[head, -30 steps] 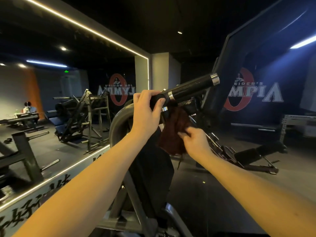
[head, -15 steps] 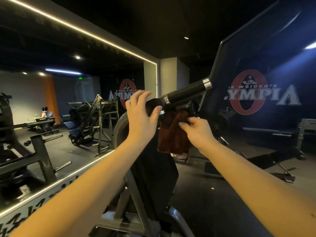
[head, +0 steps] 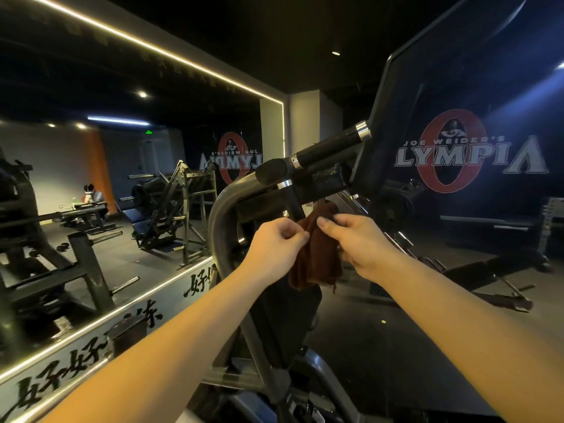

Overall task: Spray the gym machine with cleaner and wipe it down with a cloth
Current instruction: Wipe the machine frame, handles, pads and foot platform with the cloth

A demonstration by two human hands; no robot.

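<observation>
The mirror (head: pixel 91 178) fills the left wall. Near centre stands the machine (head: pixel 217 233), its curved steel frame rising to a black handle (head: pixel 329 149) that slants up to the right. Just below the handle hangs the brown cloth (head: pixel 314 261), held between 2 hands; whether its top touches the bar above I cannot tell. The right hand (head: pixel 363 239) grips its right side, thumb in front and fingers curled behind. The left hand (head: pixel 271 242) pinches its left edge. No spray bottle shows (so I judge this to be the wiping step, with the cloth being regathered). Next, 1 hand should bunch it firmly and press it to the handle.
</observation>
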